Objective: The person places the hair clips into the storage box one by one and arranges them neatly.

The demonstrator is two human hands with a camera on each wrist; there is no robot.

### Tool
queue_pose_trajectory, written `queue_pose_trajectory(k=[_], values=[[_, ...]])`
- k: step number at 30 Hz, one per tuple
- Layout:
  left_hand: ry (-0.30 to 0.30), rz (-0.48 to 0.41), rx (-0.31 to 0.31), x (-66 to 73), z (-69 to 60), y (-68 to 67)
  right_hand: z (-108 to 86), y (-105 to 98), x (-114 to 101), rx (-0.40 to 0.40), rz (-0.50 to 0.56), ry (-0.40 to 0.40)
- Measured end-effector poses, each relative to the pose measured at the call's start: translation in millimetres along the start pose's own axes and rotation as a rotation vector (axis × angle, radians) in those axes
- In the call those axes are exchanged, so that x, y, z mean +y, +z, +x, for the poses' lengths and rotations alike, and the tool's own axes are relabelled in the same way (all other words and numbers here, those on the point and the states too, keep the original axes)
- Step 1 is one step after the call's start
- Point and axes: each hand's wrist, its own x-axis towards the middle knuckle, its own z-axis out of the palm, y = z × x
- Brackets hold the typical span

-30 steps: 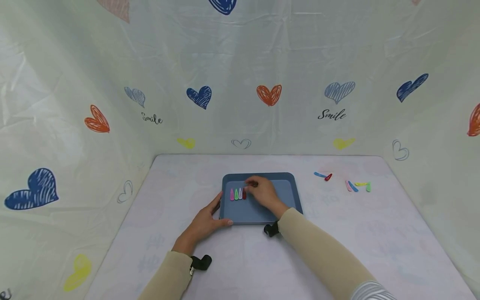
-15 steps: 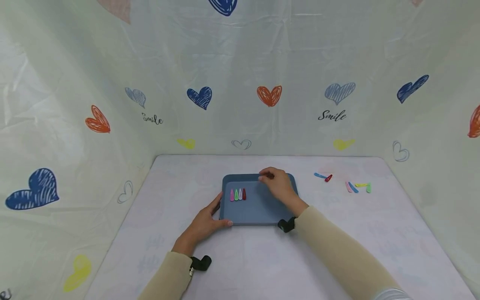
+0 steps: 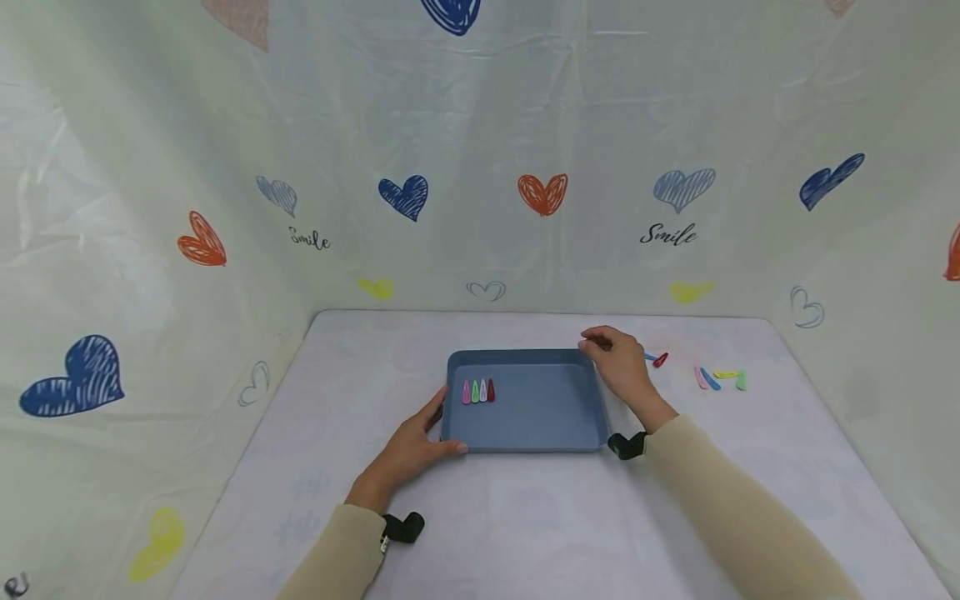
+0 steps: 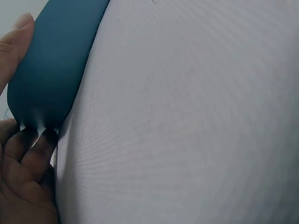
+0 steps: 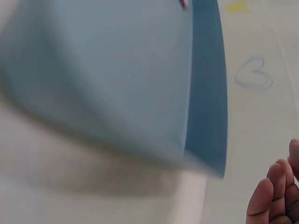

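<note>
Grasping a smooth blue-grey rectangular tray with the left grip, spread from lower left corner to left side; flat on the white cloth-covered counter, at the centre of the head frame. Lined up in the tray's left half, nearer this grip: pink, green, white and dark red teardrop-shaped hair clips. At the tray's upper right corner, released and loosely bent: the right grip, partly hiding a slim light-blue clip, with a red teardrop-shaped clip just beside. Well apart, farther right: pink, blue, yellow and green clips
</note>
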Motion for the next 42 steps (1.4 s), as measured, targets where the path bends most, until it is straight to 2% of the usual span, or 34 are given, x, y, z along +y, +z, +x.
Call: queue_pose_trajectory(k=[3,9,15,21,29,42], values=[[-0.006,0.004,-0.003,0.7,-0.1,0.1,0.9,-11,18,0.033,-0.032,0.021],[-0.014,0.014,0.0,1.0,-0.3,0.3,0.3,-30,48,0.085,-0.075,0.113],[-0.001,0.026,0.011,0.9,-1.2,1.8,0.1,-50,70,0.111,-0.087,0.199],[0.001,0.025,0.012,1.3,-1.2,2.5,2.8,-64,88,0.095,-0.101,0.267],[0.003,0.02,0.01,1.6,-1.1,3.5,9.2,-68,108,0.051,-0.153,0.351],[-0.008,0.03,0.022,3.5,-1.5,2.0,15.4,-63,108,-0.01,-0.292,0.318]])
